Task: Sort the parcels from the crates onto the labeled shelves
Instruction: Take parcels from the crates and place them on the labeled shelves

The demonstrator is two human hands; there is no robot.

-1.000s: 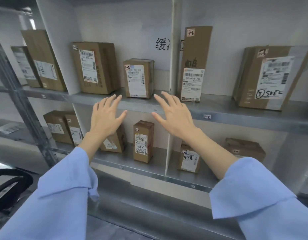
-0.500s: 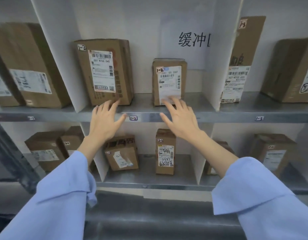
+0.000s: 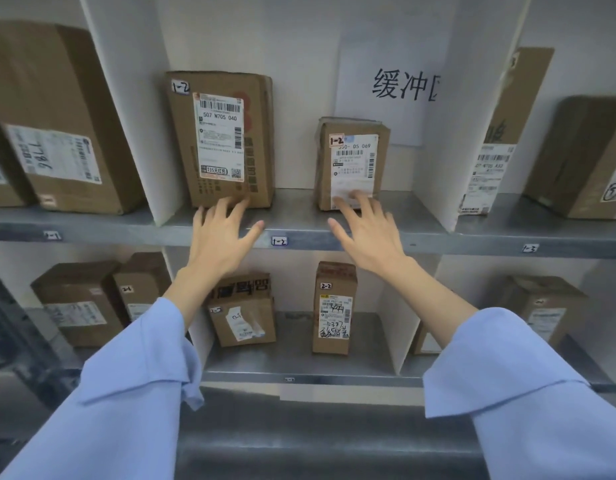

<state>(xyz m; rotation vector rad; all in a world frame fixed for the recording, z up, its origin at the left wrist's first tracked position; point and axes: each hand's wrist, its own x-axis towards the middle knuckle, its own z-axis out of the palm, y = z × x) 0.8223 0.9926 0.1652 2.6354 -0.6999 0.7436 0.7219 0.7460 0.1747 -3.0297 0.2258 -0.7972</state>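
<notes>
Nearest: two pale blue sleeves (image 3: 133, 382) reaching forward and up toward the shelving. Beyond them, left hand (image 3: 219, 239) spread flat, empty, fingertips (image 3: 230, 206) at the bottom front edge of the large parcel (image 3: 220, 140) marked 1-2. Right hand (image 3: 367, 233) likewise spread and empty, fingertips (image 3: 356, 199) over the lower label of the small parcel (image 3: 351, 164), also marked 1-2; actual contact hard to confirm through blur. Both parcels upright, long axis vertical, well apart, on the upper shelf (image 3: 299, 216) above the 1-2 tag (image 3: 278, 241), inside the bay between the white dividers (image 3: 126, 109). Each parcel dead ahead of its own hand, slightly above wrist height, so neither hand nearer overall: left to large, right to small. Probably a squaring-up or push deeper into the bay, straight back along the forearms. Farther: a paper sign (image 3: 396, 88) on the rear wall. Below: the 2-2 bay (image 3: 299, 355) with two more boxes.
</notes>
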